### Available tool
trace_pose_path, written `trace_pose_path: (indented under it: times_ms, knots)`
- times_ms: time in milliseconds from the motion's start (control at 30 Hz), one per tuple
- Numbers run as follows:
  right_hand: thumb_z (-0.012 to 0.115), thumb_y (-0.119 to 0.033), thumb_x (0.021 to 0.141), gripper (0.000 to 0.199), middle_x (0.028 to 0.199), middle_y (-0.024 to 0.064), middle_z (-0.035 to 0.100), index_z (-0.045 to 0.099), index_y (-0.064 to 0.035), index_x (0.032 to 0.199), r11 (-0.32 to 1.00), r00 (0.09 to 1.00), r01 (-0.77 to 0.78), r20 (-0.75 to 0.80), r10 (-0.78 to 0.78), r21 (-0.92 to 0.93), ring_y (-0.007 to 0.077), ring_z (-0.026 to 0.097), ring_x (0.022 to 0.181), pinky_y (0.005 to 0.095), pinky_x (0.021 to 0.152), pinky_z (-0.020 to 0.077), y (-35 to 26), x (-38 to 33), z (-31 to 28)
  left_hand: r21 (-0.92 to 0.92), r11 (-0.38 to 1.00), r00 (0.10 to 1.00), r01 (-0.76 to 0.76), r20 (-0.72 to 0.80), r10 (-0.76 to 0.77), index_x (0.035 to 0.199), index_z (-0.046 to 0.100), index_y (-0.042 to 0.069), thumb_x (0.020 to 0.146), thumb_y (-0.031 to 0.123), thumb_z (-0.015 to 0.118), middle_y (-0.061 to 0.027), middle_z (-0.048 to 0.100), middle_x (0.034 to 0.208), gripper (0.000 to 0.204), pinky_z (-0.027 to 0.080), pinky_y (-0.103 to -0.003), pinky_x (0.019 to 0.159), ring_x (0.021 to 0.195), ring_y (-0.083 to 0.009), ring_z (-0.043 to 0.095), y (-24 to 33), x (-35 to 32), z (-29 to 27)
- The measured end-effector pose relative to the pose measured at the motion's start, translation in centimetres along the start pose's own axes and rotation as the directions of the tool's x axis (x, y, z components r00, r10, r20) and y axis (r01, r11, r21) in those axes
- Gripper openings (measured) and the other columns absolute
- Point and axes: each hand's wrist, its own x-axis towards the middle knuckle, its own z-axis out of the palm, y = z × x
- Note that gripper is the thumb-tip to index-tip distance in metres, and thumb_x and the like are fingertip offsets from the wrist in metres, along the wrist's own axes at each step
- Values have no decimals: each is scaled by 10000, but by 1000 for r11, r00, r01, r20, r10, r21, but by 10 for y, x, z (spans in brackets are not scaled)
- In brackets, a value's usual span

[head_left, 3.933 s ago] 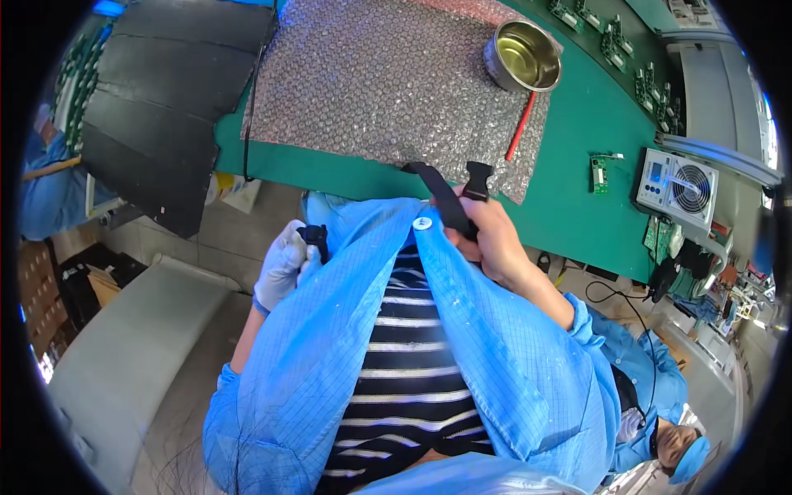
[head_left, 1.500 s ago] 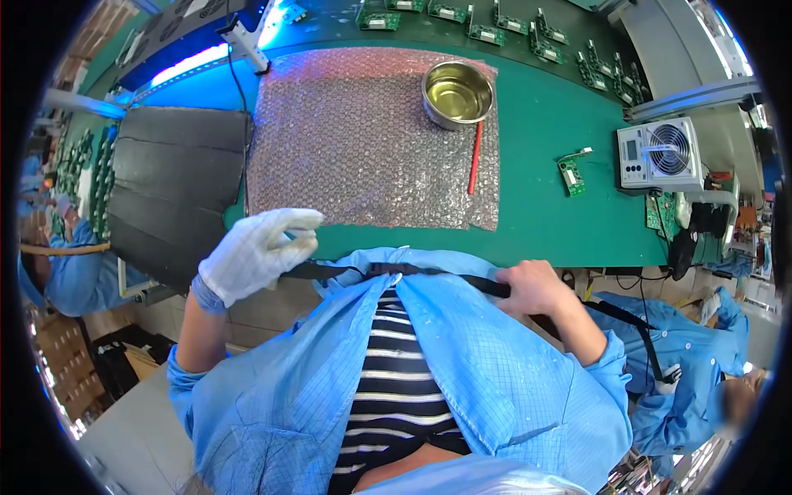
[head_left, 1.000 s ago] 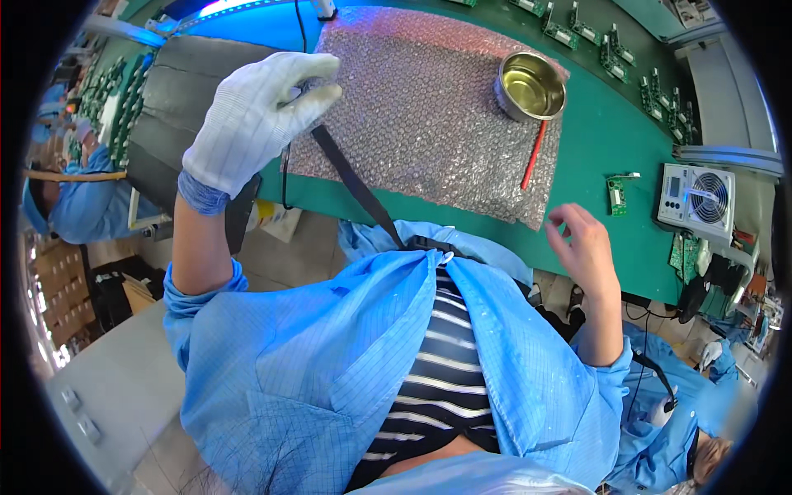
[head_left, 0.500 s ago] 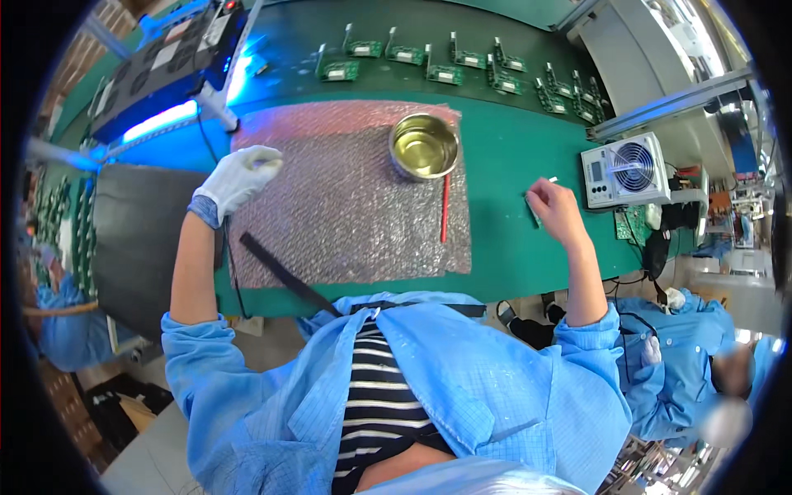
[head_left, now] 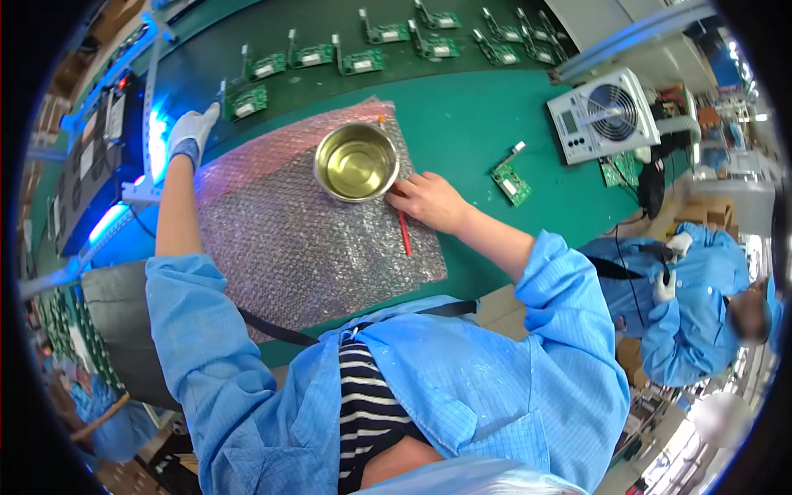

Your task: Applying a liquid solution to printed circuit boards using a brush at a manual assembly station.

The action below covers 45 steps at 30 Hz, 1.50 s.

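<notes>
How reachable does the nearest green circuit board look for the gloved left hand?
Likely yes: the gloved left hand is close beside the green circuit board, pointing toward it, and nothing visible stands between them. The metal bowl sits off to the right, out of the way.

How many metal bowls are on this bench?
1 in view: the metal bowl sits on the bubble wrap, near its far right corner, just left of the right hand. Another could be hidden from view.
</notes>
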Motion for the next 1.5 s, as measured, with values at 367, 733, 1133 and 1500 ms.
trace_pose_path:
  times_ms: [367,733,1133,1500]
  knots:
    - [595,-123,745,182,891,28,598,582,-141,925,1000,940,-30,-341,28,1,129,565,627,282,535,412,24,-23,-11,447,821,933,-354,111,342,1007,643,14,887,379,438,-234,625,1065,436,470,-468,874,986,-405,600,-10,66,47]
    - [453,-24,862,207,817,122,612,501,18,1060,369,381,-50,-324,866,928,190,610,679,307,627,493,-18,-23,-61,167,894,857,-416,-257,446,818,582,-16,823,155,649,-207,639,888,184,524,-394,738,864,-334,659,-40,-20,-6]
    - [527,-42,834,95,759,60,599,575,-6,908,62,562,-249,92,822,967,92,532,603,232,564,435,-15,7,-43,-911,-327,960,252,193,201,1100,545,18,916,205,554,-153,628,1047,263,552,-366,658,845,-233,643,-56,-220,25]
    - [556,-46,806,66,715,34,566,595,-11,847,110,578,-293,85,811,950,80,493,589,218,549,406,-14,8,-31,-865,-429,943,259,130,306,1348,393,48,905,82,554,-112,581,1168,473,592,-290,715,989,-240,633,-35,-263,36]
